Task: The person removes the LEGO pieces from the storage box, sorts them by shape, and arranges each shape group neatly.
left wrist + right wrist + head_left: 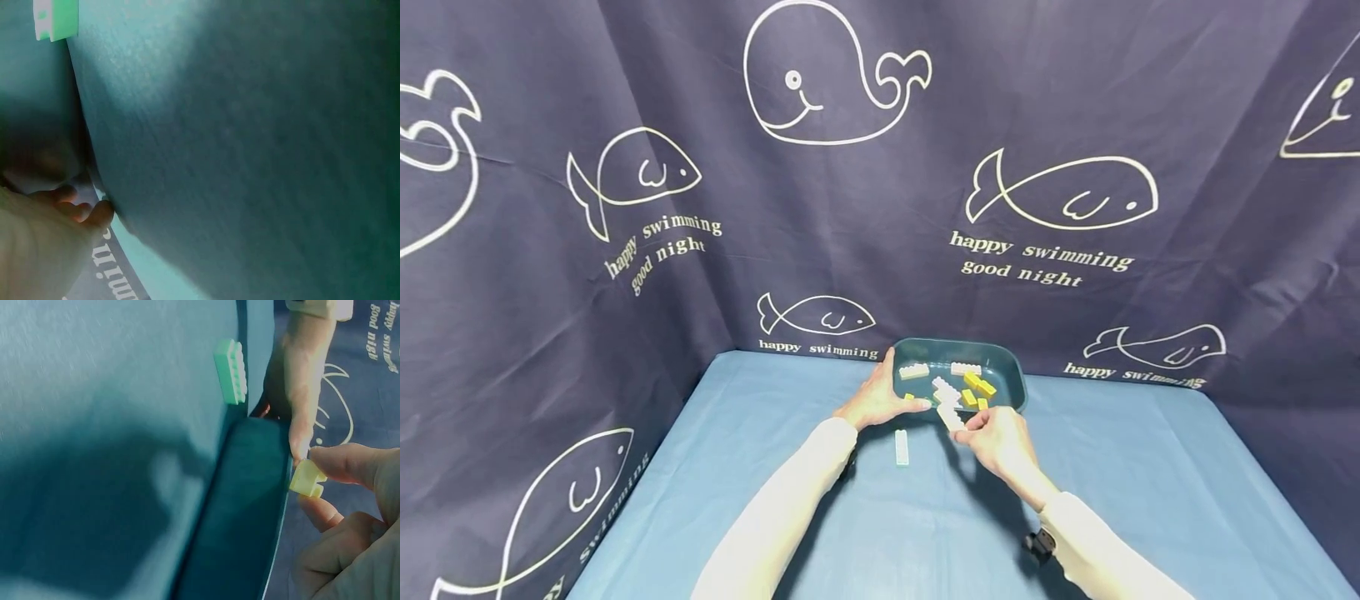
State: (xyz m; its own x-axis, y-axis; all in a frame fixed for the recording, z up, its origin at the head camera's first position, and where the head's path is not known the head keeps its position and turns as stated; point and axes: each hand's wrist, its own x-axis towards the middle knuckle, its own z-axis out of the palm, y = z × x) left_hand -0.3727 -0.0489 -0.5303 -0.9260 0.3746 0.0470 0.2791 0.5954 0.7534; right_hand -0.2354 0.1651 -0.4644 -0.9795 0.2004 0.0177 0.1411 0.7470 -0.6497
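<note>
A dark green tub point(1011, 367) stands at the back of the table, holding several white and yellow toy building bricks. My left hand point(880, 396) grips its left end, thumb over the front rim, and shows in the left wrist view point(50, 231) low at the left. Between thumb and fingertips, my right hand point(1003, 442) pinches a long white building brick point(951, 418) at the tub's front rim. In the right wrist view that brick point(306, 479) looks pale yellow and shows end-on. Another white brick point(902, 447) lies on the table in front of the tub.
A blue cloth point(880, 533) covers the table. Right behind the tub hangs a dark curtain point(880, 208) with fish drawings, which also runs along the left and right sides. Inside the tub, yellow bricks point(981, 384) are grouped toward the right.
</note>
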